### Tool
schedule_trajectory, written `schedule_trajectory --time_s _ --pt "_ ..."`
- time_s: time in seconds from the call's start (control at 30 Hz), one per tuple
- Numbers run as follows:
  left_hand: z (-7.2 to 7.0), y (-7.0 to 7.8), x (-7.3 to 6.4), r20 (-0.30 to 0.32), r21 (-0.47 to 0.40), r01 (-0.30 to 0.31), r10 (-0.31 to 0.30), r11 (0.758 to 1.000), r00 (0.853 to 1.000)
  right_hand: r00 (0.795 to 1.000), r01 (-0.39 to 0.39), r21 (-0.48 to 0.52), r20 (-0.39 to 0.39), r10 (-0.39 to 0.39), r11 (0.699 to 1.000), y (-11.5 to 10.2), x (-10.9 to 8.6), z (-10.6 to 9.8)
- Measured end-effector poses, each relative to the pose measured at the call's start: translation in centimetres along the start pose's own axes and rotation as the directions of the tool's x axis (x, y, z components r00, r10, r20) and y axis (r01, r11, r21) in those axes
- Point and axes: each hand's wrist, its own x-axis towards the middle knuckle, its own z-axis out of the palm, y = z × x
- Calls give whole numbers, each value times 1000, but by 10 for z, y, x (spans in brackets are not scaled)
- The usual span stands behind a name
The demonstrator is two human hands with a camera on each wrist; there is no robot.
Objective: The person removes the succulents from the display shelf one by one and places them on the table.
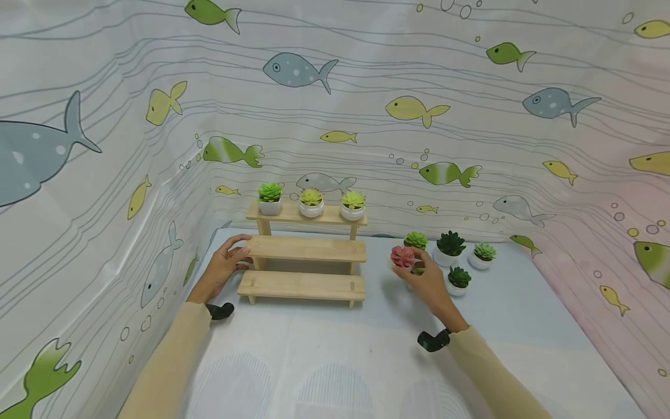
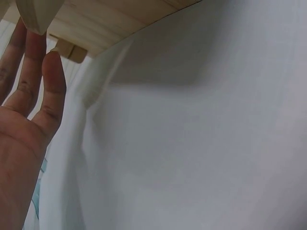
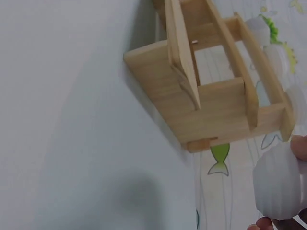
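The right hand holds a red succulent in a small white pot between thumb and fingers, raised right of a three-tier wooden plant stand. At the middle tier's left end, the left hand grips the stand. Its fingers reach up against the wood in the left wrist view; the thumb is hidden there. On the top tier stand a green succulent in a square white pot and two yellow-green succulents, one in the middle and one at the right, in round white pots.
Several potted succulents stand close beside the right hand, among them a large dark green one, a smaller dark one and a pale green one. A light green one is partly hidden. Fish-patterned cloth rises behind the table.
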Motion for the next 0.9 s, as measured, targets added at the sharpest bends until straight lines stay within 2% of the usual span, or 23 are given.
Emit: schedule_trajectory --time_s 0.3,0.57,0.73,0.9 --pt "1 0 -1 -1 6 0 0 1000 1000 998 -36 -26 -49 34 999 20 -8 -27" --pt "0 -1 1 6 -10 -18 18 1000 1000 992 -104 -36 -74 101 994 28 -13 -52" --pt "0 -2 1 3 -14 -16 16 1000 1000 988 -130 -15 -88 128 991 34 -16 -60" --pt "0 -1 0 6 -26 -12 12 1000 1000 988 -123 -28 -99 120 992 38 -18 -66"
